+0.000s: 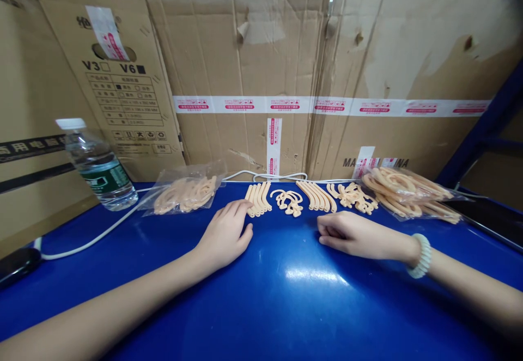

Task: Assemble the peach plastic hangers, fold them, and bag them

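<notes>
My left hand (226, 234) rests palm down on the blue table (278, 301), fingers stretched toward a row of curved peach plastic strips (258, 198), fingertips close to them. My right hand (347, 233) lies on the table with its fingers curled under, nothing showing in them; a pale bead bracelet (423, 256) is on the wrist. Beyond the hands lie a small heap of hook-shaped peach pieces (288, 201), a second row of curved strips (316, 195) and another heap of small pieces (354, 197).
A clear bag of peach parts (186, 192) lies at the left, a fuller bag (411, 193) at the right. A water bottle (98, 166) stands far left. A white cable (93, 237) runs along the back to a dark device (16, 264). Cardboard boxes (261, 67) wall the back.
</notes>
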Demonstrator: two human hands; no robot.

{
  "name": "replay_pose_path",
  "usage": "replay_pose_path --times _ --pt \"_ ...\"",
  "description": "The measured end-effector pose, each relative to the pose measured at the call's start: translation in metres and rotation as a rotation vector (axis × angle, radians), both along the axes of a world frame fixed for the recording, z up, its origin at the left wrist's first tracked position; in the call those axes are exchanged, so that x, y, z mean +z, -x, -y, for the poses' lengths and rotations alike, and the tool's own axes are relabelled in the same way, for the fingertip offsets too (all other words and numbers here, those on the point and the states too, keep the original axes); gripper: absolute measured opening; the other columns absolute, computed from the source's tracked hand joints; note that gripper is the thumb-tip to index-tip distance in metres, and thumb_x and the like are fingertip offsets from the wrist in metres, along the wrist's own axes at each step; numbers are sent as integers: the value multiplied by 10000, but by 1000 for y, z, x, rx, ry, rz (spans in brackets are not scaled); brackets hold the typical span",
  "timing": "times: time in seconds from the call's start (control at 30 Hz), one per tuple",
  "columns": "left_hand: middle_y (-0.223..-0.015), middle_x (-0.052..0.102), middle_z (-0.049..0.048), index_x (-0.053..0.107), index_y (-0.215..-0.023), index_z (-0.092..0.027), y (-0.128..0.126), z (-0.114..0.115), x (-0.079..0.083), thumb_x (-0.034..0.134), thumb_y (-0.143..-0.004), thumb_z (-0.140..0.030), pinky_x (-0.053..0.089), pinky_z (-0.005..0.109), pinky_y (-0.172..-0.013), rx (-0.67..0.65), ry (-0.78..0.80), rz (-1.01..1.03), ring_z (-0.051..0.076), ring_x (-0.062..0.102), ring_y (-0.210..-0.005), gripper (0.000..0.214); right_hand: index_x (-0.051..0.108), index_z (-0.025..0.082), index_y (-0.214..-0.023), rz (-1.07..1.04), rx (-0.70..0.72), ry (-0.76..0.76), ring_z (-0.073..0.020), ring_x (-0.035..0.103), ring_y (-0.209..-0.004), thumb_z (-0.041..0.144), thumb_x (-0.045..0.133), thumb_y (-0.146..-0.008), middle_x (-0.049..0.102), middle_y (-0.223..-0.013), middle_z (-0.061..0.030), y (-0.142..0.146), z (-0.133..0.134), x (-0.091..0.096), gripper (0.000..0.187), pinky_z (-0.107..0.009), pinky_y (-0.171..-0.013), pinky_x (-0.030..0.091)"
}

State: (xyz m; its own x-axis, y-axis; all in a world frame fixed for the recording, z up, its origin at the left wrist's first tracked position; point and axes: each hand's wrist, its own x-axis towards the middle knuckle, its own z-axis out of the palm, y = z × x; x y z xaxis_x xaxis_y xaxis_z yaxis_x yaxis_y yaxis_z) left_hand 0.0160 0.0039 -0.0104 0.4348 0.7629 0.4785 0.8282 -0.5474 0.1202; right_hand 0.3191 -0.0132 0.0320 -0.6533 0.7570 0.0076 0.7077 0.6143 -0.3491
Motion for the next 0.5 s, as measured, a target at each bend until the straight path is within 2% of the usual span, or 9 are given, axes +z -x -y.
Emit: replay_pose_path --times 0.5 --pt "-1291 610 173 518 -1221 -136 -1 2 2 461 -875 -174 472 505 -1001 -5 6 -31 322 557 -1227 353 462 204 -722 21 2 -37 -141 488 -611 279 495 -939 550 -688 1 1 2 -1 232 -274 -591 372"
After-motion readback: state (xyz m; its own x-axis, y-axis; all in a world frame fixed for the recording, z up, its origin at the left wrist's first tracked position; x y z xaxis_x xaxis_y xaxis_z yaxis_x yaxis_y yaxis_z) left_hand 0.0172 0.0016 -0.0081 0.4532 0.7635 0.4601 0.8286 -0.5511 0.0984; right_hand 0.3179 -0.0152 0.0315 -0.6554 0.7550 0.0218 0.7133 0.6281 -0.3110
